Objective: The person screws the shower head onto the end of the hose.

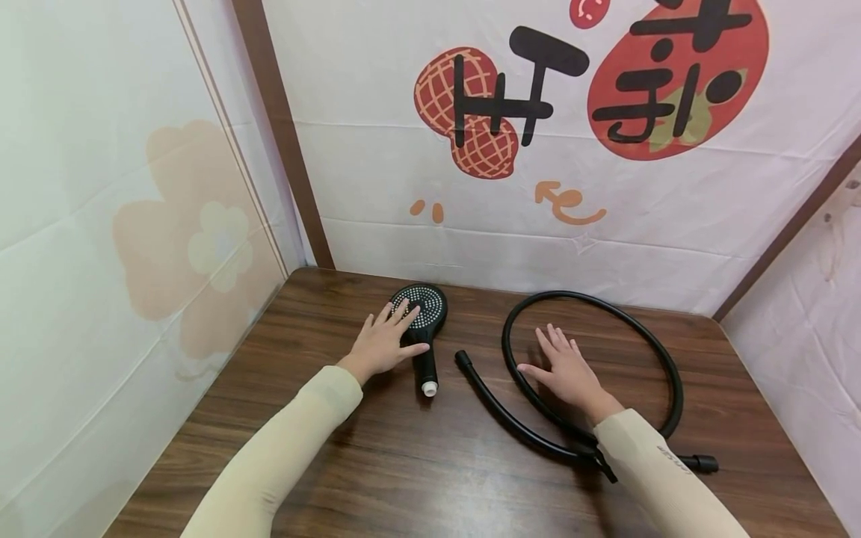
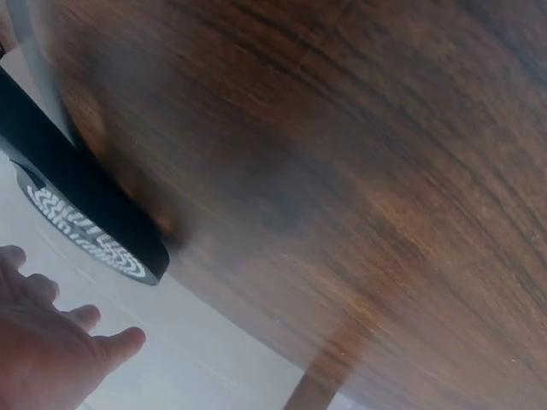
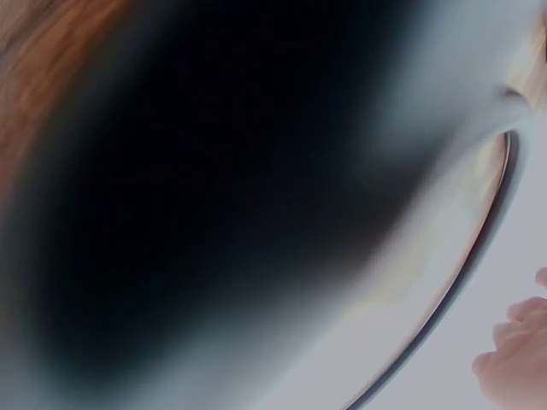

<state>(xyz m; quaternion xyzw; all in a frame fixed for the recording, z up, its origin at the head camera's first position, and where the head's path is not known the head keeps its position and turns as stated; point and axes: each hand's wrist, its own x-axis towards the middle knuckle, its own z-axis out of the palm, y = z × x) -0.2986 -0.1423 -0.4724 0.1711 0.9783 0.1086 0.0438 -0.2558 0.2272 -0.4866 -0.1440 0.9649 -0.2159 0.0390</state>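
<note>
A black handheld shower head (image 1: pixel 433 314) lies on the table, its dotted spray face up and its white threaded end toward the near side. My left hand (image 1: pixel 382 345) is spread over its left part, fingers straight, overlapping the spray face in the head view. From the left wrist view, the fingers (image 2: pixel 81 316) appear apart from the shower head (image 2: pixel 94 201). To the right lies a coiled black shower hose (image 1: pixel 673 373). My right hand (image 1: pixel 568 377) hovers over the loop with straight fingers, holding nothing. In the right wrist view, the hose (image 3: pixel 479 256) is partly a close dark blur.
A dark wood-grain table (image 1: pixel 403 471) carries everything. White fabric walls (image 1: pixel 377 172) with printed pictures stand behind and on both sides. One hose end (image 1: pixel 463 359) points toward the shower head; the other end (image 1: pixel 705 464) sticks out right of the right sleeve.
</note>
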